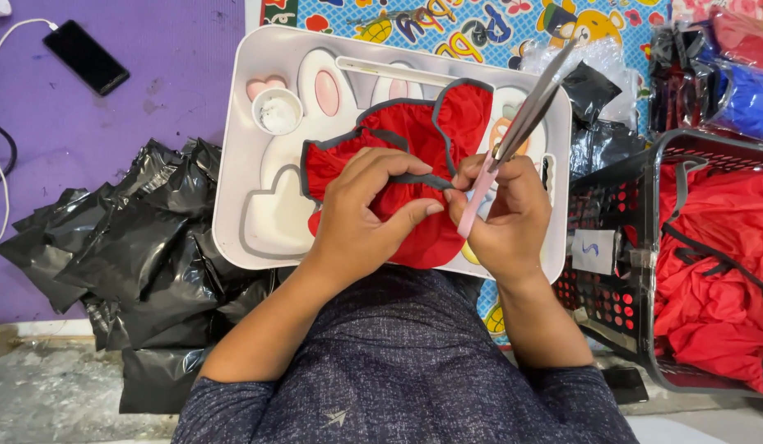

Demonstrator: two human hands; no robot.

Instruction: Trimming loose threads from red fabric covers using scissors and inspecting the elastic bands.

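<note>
Left hand [361, 218] fingers pinching the grey trim of a red garment [414, 140], right hand [505, 210] closed around pink-handled scissors [513, 136] and touching the same trim, garment on a white tray [233, 164], black bags [143, 247] left, basket [612, 296] of red cloth right

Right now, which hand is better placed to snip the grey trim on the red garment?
Right. The right hand holds the pink-handled scissors right beside the grey trim, which the left hand pinches on the red garment.
</note>
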